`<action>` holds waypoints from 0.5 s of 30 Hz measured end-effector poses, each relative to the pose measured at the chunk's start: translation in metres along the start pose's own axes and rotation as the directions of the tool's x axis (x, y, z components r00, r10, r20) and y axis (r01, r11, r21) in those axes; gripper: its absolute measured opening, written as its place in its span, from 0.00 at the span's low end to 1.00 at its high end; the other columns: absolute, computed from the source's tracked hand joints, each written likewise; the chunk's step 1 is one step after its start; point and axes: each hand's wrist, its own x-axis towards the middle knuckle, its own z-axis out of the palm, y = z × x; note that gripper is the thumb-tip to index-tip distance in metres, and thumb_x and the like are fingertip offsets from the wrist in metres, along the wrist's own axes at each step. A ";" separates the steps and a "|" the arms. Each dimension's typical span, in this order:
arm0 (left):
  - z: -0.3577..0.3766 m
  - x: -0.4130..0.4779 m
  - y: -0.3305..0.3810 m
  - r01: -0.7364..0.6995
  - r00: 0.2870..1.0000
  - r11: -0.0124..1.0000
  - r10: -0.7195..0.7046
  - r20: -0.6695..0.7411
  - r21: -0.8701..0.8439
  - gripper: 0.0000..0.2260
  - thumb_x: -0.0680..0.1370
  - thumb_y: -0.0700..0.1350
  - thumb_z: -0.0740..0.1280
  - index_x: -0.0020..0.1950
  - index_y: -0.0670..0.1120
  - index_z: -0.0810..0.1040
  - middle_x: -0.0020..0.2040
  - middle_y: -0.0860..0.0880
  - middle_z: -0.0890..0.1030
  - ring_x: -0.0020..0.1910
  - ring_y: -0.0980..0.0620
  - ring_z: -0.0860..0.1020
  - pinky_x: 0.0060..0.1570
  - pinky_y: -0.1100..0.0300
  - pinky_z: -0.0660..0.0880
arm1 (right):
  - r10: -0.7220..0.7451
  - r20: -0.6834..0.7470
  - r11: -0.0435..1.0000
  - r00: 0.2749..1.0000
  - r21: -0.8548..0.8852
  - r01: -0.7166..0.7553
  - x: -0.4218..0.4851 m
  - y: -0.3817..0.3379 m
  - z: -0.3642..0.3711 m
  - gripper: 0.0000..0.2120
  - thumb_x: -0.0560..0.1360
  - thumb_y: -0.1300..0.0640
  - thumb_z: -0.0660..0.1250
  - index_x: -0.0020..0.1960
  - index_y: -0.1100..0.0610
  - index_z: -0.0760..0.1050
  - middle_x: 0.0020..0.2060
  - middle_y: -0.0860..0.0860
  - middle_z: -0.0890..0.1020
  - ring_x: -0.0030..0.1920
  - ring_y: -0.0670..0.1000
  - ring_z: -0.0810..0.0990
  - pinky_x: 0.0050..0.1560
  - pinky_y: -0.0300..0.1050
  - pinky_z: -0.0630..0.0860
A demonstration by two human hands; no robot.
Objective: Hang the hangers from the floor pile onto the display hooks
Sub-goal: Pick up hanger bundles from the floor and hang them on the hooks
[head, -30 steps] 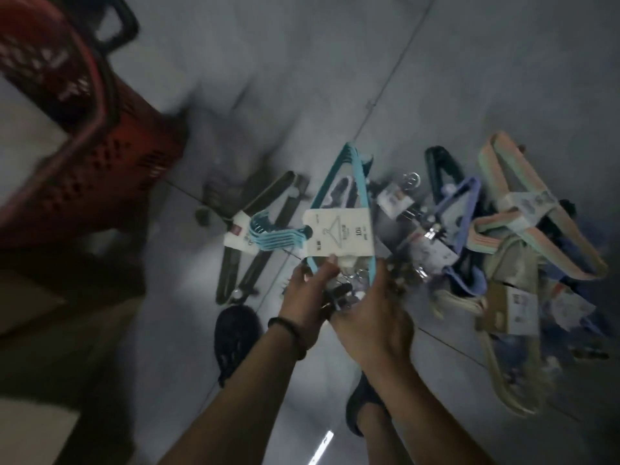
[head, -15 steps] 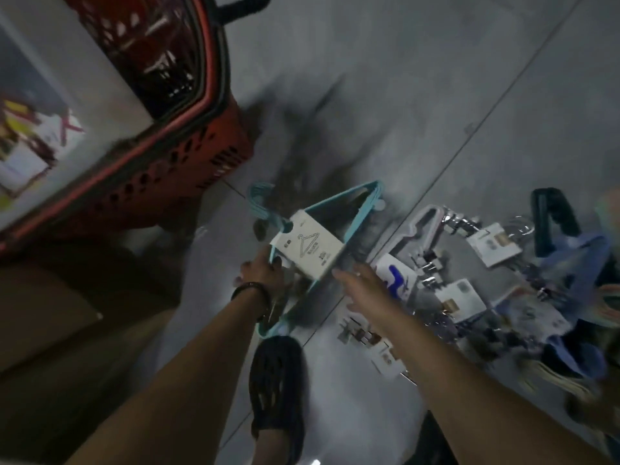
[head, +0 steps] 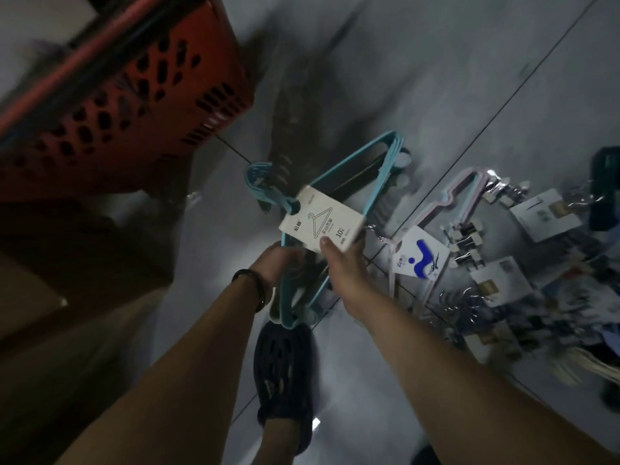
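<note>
Black perforated shoe is noted nearest, bottom centre, planted on the grey tiled floor. Two bare forearms are extended above it; a black wristband is worn on the left one.

- The left hand is curled round the near, lower end of a teal plastic hanger bundle. Its fingers are partly hidden behind the frame, but a closed hold is read.
- The right hand is pinched on the bundle's white cardboard label, with the thumb pressed on the near edge and the fingers tucked behind.
- The bundle is carried between both hands at centre, judged clear of the floor, with its hook ends pointed far-left.

To the right, the floor pile is spread out:
- a pale pink hanger bundle with a blue-and-white card;
- metal clip hangers;
- further carded packs, blurred toward the right edge.

At far left a red perforated plastic basket is seen.

Step in hand: the pickup is judged done for this one bundle, and carrying it to the display is due. No display hooks are in view, so they must first be found. For the next move, the hook ends should be kept free and turned to lead. The bundle can then be slid over a display hook before both holds are let go. Most of the pile is not yet hung.
</note>
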 end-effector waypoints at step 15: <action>0.001 -0.057 0.019 -0.040 0.999 0.994 0.042 0.023 -0.101 0.17 0.60 0.44 0.66 0.48 0.48 0.81 0.46 0.51 0.81 0.50 0.49 0.75 0.55 0.54 0.69 | -0.175 0.021 0.980 0.984 -0.098 0.176 -0.056 0.007 -0.002 0.28 0.88 0.48 0.54 0.85 0.49 0.49 0.77 0.52 0.69 0.73 0.52 0.71 0.63 0.42 0.66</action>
